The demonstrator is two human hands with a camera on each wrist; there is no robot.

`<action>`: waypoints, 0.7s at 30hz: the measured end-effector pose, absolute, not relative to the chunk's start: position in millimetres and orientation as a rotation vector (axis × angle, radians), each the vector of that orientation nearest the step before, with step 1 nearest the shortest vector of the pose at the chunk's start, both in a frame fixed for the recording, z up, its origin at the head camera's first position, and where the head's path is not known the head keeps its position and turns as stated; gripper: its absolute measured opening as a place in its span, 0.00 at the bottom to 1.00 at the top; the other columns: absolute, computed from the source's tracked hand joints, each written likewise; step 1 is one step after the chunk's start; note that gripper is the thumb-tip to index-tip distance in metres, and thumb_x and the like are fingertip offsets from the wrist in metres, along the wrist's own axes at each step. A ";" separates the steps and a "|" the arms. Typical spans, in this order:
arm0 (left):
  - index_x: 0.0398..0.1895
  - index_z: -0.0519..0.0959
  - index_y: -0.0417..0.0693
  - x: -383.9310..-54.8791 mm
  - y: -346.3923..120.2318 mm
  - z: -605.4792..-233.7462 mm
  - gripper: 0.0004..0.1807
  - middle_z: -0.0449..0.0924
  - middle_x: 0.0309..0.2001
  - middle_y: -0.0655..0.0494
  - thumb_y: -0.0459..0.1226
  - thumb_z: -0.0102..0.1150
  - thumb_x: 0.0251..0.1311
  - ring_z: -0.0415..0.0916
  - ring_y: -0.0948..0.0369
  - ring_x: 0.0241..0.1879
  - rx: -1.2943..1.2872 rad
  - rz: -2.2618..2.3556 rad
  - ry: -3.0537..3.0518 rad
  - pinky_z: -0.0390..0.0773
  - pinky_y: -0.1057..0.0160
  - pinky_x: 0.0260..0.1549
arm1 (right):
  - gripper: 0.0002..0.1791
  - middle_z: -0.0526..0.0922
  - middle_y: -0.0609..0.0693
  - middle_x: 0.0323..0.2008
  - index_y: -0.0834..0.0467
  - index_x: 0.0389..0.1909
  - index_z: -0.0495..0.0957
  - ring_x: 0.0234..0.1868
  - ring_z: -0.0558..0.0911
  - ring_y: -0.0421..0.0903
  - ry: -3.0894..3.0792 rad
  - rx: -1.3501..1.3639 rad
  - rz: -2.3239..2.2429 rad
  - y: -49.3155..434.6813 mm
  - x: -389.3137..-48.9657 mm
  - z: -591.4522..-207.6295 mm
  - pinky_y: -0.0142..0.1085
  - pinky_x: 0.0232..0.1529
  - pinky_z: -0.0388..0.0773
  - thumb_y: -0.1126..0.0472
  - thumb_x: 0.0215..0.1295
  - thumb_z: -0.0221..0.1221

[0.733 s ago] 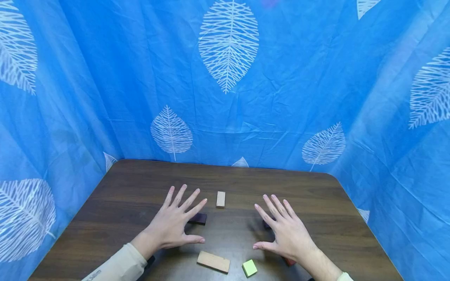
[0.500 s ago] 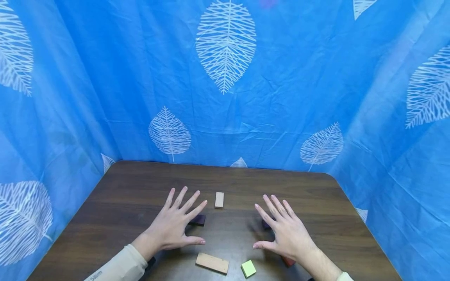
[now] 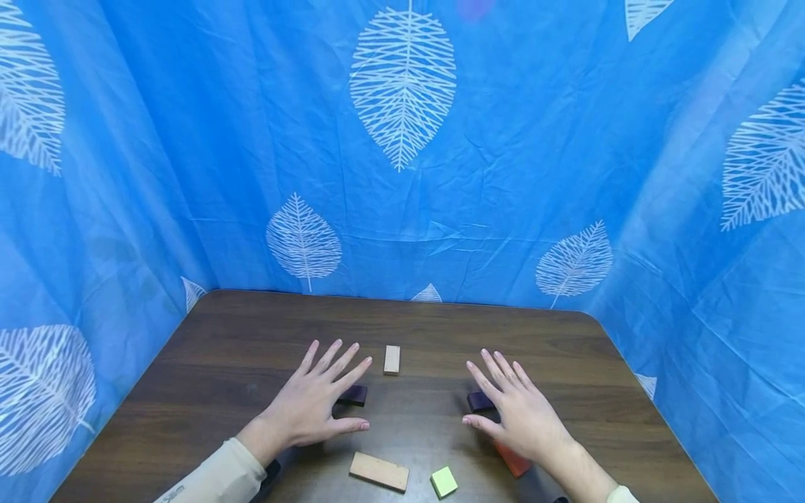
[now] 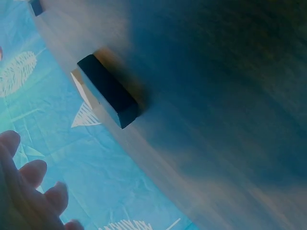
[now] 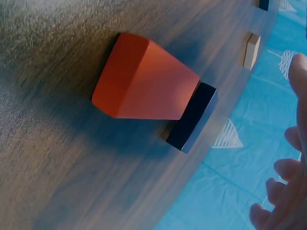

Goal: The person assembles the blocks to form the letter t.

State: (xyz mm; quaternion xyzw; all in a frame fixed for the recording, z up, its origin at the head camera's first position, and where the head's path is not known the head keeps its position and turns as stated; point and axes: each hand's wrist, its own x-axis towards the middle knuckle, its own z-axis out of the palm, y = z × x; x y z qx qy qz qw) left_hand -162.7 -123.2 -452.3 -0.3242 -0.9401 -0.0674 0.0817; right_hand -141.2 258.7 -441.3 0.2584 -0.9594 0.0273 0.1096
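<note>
Palm down, my left hand (image 3: 308,405) hovers over the table with its fingers spread, holding nothing. Beneath its index finger and thumb lies a dark block (image 3: 354,395), partly covered in the head view; the left wrist view shows this dark block (image 4: 108,86) whole. My right hand (image 3: 525,416) is likewise spread above the table, with nothing in its grasp. Another dark block (image 3: 480,401) and a red block (image 3: 514,462) are partly hidden under it. In the right wrist view the red block (image 5: 148,81) lies close beside the dark block (image 5: 194,115).
Between the hands, farther back, lies a small pale wooden block (image 3: 392,360). Toward the front are a flat tan wooden block (image 3: 379,471) and a lime-green cube (image 3: 444,482). A blue curtain (image 3: 490,175) with white leaf prints surrounds the brown table (image 3: 251,321).
My right hand has shifted slightly to the right, uncovering more of the dark block and the red block. My left hand stays almost in place, its fingertips a little lower in view.
</note>
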 end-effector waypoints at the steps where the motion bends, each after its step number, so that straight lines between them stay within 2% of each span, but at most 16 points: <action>1: 0.81 0.52 0.63 -163.0 -123.2 -452.3 0.50 0.47 0.80 0.51 0.72 0.49 0.60 0.44 0.46 0.77 -0.969 -0.214 -2.816 0.38 0.38 0.71 | 0.47 0.56 0.59 0.77 0.53 0.77 0.62 0.75 0.57 0.60 -2.840 0.742 0.104 259.0 -142.0 -441.2 0.57 0.70 0.55 0.29 0.65 0.55; 5: 0.82 0.50 0.65 -163.3 -123.4 -452.7 0.49 0.46 0.80 0.52 0.71 0.50 0.61 0.49 0.47 0.76 -0.967 -0.304 -2.868 0.43 0.39 0.71 | 0.43 0.61 0.60 0.75 0.54 0.76 0.64 0.71 0.67 0.58 -2.873 0.686 0.176 259.9 -144.9 -440.5 0.55 0.67 0.62 0.36 0.67 0.60; 9: 0.81 0.50 0.68 -163.1 -123.4 -453.6 0.49 0.45 0.80 0.54 0.71 0.51 0.61 0.50 0.50 0.76 -0.949 -0.408 -2.915 0.46 0.39 0.70 | 0.38 0.69 0.61 0.70 0.56 0.73 0.69 0.60 0.78 0.60 -2.874 0.648 0.241 259.8 -146.8 -441.6 0.55 0.57 0.74 0.42 0.67 0.64; 11: 0.81 0.51 0.68 -163.0 -123.3 -453.9 0.48 0.45 0.80 0.54 0.70 0.52 0.61 0.52 0.52 0.76 -0.944 -0.462 -2.918 0.48 0.39 0.70 | 0.36 0.71 0.61 0.68 0.57 0.71 0.70 0.58 0.80 0.61 -2.884 0.626 0.285 259.6 -147.8 -442.9 0.55 0.54 0.76 0.44 0.67 0.65; 14: 0.81 0.52 0.70 -163.8 -123.5 -455.2 0.48 0.47 0.80 0.54 0.70 0.54 0.61 0.56 0.53 0.74 -0.937 -0.524 -2.918 0.51 0.40 0.69 | 0.35 0.74 0.60 0.66 0.56 0.70 0.72 0.59 0.78 0.61 -2.897 0.600 0.344 259.8 -149.6 -445.4 0.55 0.54 0.76 0.47 0.66 0.66; 21: 0.79 0.58 0.72 -168.5 -127.3 -459.1 0.46 0.57 0.77 0.53 0.70 0.56 0.58 0.65 0.46 0.69 -0.865 -0.648 -2.940 0.62 0.39 0.65 | 0.30 0.79 0.54 0.55 0.57 0.64 0.77 0.55 0.81 0.54 -2.911 0.586 0.452 263.1 -155.5 -453.8 0.50 0.53 0.77 0.50 0.64 0.69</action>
